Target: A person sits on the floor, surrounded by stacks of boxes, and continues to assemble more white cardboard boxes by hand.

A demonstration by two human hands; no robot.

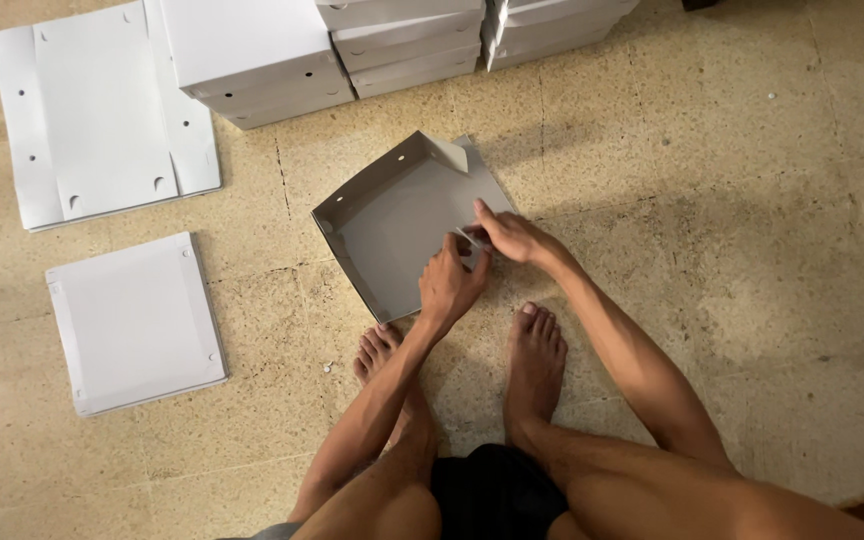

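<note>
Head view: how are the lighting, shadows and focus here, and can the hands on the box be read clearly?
Head view: warm, soft light on the floor; a broad faint shadow crosses the floor around the half-folded box; no glare; sharp throughout; left hand and right hand are clear at the box's near corner, though the finger grip is too small to read.

Beneath me a speckled beige terrazzo floor [712, 200] is spreading out in large slabs, with thin cracks and joints running across it. Soft light is falling from the upper left, leaving my shadow lying dimly over the slabs to the right. Flat white cardboard sheets [102, 110] are lying on the left, and stacked white boxes [402, 40] are standing along the top edge.
</note>
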